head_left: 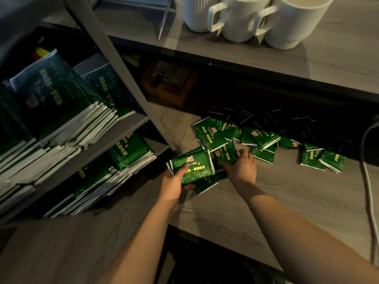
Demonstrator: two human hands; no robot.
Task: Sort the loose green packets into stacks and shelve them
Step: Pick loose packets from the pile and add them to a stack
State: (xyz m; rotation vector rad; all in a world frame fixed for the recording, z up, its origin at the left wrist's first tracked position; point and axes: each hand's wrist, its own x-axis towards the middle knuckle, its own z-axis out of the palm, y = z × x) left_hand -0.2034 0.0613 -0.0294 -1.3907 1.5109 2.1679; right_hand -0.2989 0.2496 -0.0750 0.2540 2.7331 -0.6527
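Note:
My left hand (174, 184) grips a small stack of green packets (194, 166) from below, thumb on top. My right hand (242, 166) rests on a green packet (225, 155) lying beside that stack, fingers curled over its edge. Several loose green packets (260, 138) lie scattered across the wooden shelf board (287, 191), reaching to the right (322, 160). Stacked green packets fill the upper left shelf (61, 111) and the lower left shelf (114, 169).
Three white mugs (246, 19) stand on the shelf above. A yellowish box (168, 87) sits at the back of the compartment. A white cable (369, 191) runs down the right side. A slanted grey post (123, 74) divides the two shelf units.

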